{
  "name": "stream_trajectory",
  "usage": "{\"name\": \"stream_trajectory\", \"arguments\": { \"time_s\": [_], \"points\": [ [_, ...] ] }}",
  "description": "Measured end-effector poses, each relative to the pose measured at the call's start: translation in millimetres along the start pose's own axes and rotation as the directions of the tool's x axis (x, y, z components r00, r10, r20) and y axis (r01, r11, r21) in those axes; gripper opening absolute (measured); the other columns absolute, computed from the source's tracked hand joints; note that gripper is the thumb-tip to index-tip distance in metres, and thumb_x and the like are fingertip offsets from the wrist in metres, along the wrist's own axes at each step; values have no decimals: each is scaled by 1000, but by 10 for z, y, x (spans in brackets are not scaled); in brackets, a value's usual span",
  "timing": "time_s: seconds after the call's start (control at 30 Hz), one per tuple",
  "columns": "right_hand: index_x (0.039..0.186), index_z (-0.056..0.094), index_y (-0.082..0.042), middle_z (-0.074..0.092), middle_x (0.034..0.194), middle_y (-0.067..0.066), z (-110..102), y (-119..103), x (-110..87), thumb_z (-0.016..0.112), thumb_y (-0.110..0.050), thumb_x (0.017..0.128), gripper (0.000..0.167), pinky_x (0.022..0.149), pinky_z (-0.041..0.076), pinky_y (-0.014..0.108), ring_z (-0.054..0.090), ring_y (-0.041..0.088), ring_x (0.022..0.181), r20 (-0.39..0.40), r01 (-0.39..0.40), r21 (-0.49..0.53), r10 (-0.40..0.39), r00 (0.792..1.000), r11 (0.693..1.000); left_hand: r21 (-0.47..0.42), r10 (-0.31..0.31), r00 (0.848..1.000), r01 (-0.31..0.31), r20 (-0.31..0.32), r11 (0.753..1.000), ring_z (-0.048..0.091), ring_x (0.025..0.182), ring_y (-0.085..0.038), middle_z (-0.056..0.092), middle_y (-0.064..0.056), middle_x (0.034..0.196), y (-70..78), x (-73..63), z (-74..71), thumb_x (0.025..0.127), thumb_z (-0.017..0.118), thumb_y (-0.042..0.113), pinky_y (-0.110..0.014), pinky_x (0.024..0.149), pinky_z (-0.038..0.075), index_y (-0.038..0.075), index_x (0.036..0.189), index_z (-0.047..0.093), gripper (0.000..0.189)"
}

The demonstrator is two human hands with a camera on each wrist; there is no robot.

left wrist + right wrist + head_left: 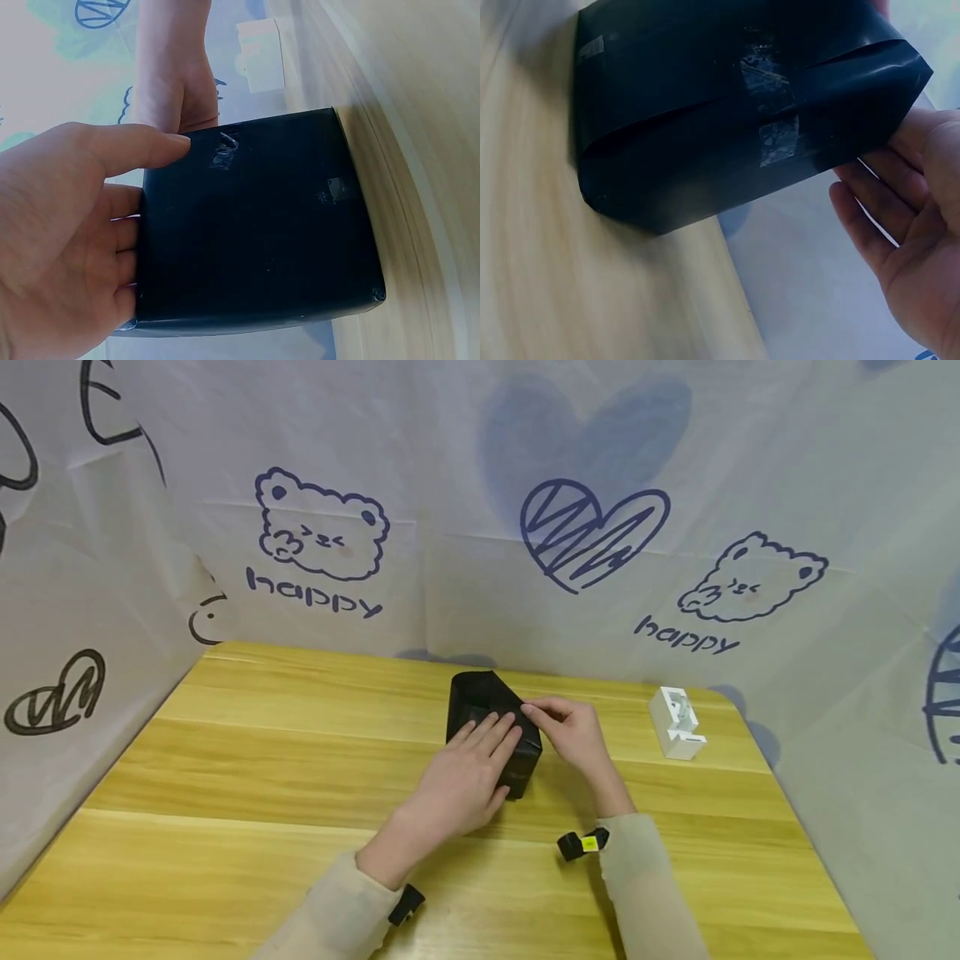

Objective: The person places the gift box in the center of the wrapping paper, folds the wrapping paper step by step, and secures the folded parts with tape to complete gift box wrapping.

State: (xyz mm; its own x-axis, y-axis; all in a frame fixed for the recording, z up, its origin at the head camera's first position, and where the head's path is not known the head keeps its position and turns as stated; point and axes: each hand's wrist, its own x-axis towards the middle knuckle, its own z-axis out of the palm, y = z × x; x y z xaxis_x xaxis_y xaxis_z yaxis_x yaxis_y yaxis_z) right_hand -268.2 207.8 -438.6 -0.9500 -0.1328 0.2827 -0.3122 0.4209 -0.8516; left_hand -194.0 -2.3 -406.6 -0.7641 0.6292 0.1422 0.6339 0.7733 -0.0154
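Note:
A black wrapped box [523, 772] stands on the wooden table, with a raised black flap [472, 683] at its far left. Strips of clear tape [778, 142] cross its side in the right wrist view. My left hand [459, 783] lies over the top with straight fingers, its thumb [161, 147] resting against the near side. At the box's right upper edge, my right hand [576, 733] pinches the black wrapping between thumb and index finger. Its other fingers [874, 184] hang loosely curled beside the corner. The flat fingers hide part of the top.
To the right of the hands sits a white blocky holder [666, 727] with a pale piece in its recess. Behind the wooden table [262, 777] hangs a white cloth [450, 468] printed with bears and hearts. Small black cameras [572, 846] are on the wrists.

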Motion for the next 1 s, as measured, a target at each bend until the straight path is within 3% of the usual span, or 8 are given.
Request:
{"name": "stream_trajectory", "arguments": {
  "time_s": [0.13,0.37,0.53,1.0],
  "points": [
    [112,81,-4,78,109,13,-20,-24,21,74,-23,99,24,82,58,26,74,27,100,3,-20,-49,20,1000,999,-6,2,1000,-2,4,1000,29,156,-29,31,-12,169,8,2,4,100,67,43,-45,126,27,7,162,36,78],
    [118,80,-7,77,118,9,-51,-140,205,75,-30,98,30,95,59,42,71,26,111,132,-59,11,57,990,998,-6,-8,1000,8,5,1000,29,156,-29,30,-12,169,-6,-2,5,100,68,42,-45,126,26,8,163,36,78],
    [111,82,-5,79,111,9,-42,-141,309,76,-26,97,26,93,58,40,72,24,106,144,-70,21,66,987,997,-9,-3,1000,3,5,1000,29,156,-29,30,-12,169,-14,-4,-6,100,68,42,-45,126,26,7,162,36,78],
    [114,80,-3,78,114,11,5,-238,458,76,-23,97,27,93,58,36,71,25,108,194,-88,87,70,979,992,-30,-3,1000,4,16,1000,29,156,-29,30,-12,169,-7,9,-18,100,68,42,-45,126,27,7,162,36,78]
  ]
}}
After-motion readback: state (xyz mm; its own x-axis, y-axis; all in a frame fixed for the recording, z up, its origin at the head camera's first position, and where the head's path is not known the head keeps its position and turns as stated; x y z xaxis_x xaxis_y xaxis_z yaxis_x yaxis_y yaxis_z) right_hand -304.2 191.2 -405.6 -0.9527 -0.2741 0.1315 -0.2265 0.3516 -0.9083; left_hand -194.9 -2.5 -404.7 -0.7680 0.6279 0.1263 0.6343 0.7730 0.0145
